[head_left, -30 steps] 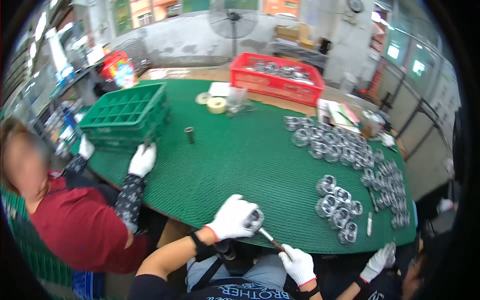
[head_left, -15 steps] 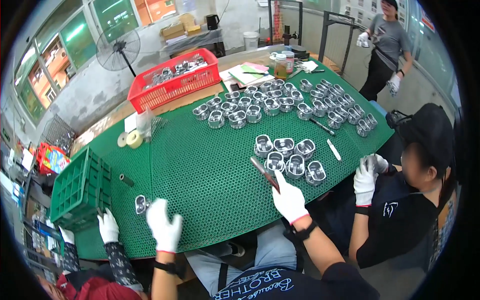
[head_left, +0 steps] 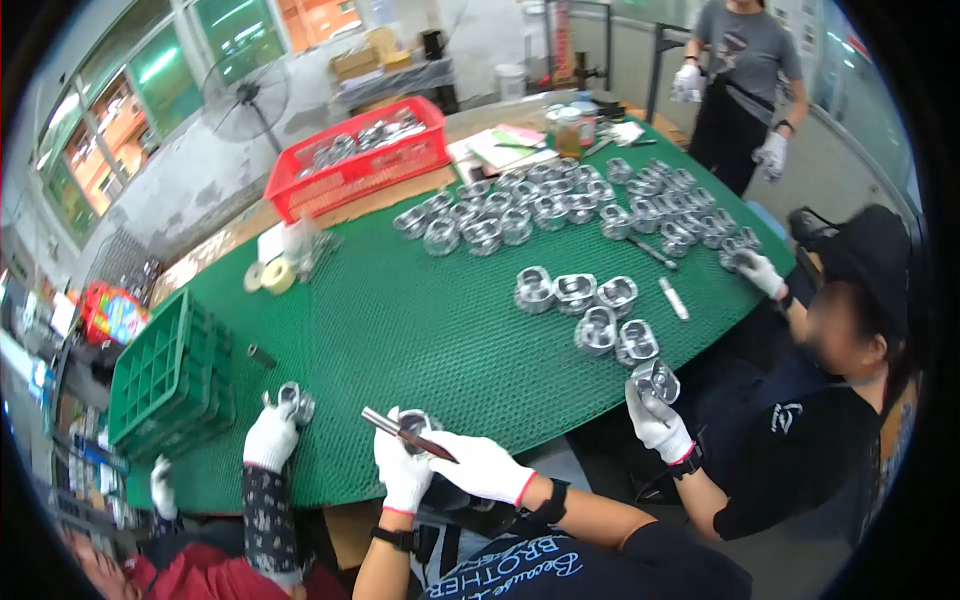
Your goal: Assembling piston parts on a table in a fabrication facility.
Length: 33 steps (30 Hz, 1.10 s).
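Observation:
In front of my body at the near table edge, my left hand [head_left: 402, 475], in a white glove, grips a silver metal piston [head_left: 416, 424]. My right hand [head_left: 482, 466], also gloved, closes around a slim rod tool [head_left: 404, 434] with a bright metal end and a dark brown handle. The tool lies across the piston, its metal end pointing left; whether they touch, I cannot tell. My fingers hide part of the piston. To the right stands a small group of loose pistons [head_left: 575, 293] on the green mesh mat [head_left: 400, 340].
At left, a co-worker's gloved hand [head_left: 270, 436] touches another piston [head_left: 296, 402] near a green crate [head_left: 165, 385]. The right co-worker holds a piston [head_left: 656, 381] and reaches toward the far rows [head_left: 550, 210]. A red basket [head_left: 360, 165], tape roll [head_left: 278, 276] and white marker [head_left: 674, 299] lie beyond.
My right hand has brought the tool leftward from the small group, which has one piston fewer. My left hand has moved right and now holds a piston. The left co-worker's hand has reached the lone piston.

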Motion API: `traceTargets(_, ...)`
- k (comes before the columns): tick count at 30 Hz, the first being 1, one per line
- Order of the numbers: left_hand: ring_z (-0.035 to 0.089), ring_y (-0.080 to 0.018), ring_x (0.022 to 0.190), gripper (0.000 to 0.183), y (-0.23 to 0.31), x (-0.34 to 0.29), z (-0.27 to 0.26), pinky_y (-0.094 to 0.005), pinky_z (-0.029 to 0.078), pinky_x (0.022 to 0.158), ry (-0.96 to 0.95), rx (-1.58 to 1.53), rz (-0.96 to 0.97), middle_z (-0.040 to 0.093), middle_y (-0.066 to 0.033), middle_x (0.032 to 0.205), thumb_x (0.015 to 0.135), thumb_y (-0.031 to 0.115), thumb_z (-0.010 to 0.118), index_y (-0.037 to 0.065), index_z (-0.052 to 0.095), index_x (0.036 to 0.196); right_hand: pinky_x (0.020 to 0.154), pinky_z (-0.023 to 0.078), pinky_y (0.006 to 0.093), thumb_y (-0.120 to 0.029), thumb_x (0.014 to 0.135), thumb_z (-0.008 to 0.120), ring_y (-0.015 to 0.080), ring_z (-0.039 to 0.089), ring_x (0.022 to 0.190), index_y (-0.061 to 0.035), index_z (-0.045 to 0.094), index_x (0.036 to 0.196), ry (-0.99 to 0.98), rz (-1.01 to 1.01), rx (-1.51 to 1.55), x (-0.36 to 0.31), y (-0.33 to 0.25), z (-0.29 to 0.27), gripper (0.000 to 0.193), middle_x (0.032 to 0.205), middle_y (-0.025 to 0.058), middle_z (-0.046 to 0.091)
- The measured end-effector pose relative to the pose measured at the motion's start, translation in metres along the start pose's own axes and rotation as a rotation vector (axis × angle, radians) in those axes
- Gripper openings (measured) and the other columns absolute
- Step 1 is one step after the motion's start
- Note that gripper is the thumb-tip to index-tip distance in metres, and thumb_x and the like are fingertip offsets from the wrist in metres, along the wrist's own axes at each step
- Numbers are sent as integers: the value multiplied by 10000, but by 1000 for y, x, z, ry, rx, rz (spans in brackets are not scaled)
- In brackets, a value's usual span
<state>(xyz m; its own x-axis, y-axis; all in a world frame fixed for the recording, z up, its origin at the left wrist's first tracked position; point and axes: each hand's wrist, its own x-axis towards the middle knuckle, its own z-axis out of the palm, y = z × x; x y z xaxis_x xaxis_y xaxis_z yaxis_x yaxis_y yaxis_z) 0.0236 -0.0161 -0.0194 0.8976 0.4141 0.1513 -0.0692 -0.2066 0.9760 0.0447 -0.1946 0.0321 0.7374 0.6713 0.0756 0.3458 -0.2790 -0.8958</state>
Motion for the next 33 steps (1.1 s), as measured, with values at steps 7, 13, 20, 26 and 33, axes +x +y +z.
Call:
traceTargets(7, 617, -413, 1188, 944, 11, 3, -28, -493, 498, 1062, -182, 480, 157, 644, -183, 1254, 643, 362, 966, 45, 558, 1433, 745, 588, 418, -276, 1010, 638, 337, 743, 863, -136, 692, 1344, 273, 133, -381, -60, 11, -43, 366, 979, 150, 756)
traceTargets(13, 600, -388, 1228, 1022, 12, 2, -41, -470, 481, 1094, -214, 568, 289, 649, -151, 1288, 590, 392, 998, 57, 556, 1448, 664, 553, 460, -319, 988, 662, 338, 699, 733, -193, 702, 1300, 156, 112, -578, -74, 19, -35, 339, 808, 124, 684)
traceTargets(20, 627, -366, 1163, 929, 17, -1, -38, -451, 509, 1039, -238, 533, 238, 648, -150, 1253, 644, 267, 962, 77, 550, 1454, 593, 556, 483, -360, 1027, 586, 343, 690, 675, -181, 649, 1247, -80, -11, -687, -45, 20, -65, 290, 778, 112, 675)
traceTargets(26, 619, -372, 1141, 928, 7, -1, -37, -461, 511, 1020, -206, 565, 311, 641, -148, 1225, 634, 269, 961, 75, 553, 1444, 592, 556, 479, -362, 1037, 579, 334, 700, 688, -151, 647, 1182, 6, -13, -686, -53, 27, -47, 266, 786, 115, 681)
traceTargets(33, 616, -363, 1153, 902, 10, 7, -36, -474, 521, 1001, -262, 500, 263, 633, -164, 1253, 598, 275, 983, 61, 588, 1380, 570, 576, 457, -343, 1049, 547, 307, 716, 669, -116, 625, 1059, -14, -72, -696, -13, 12, -23, 240, 781, 112, 693)
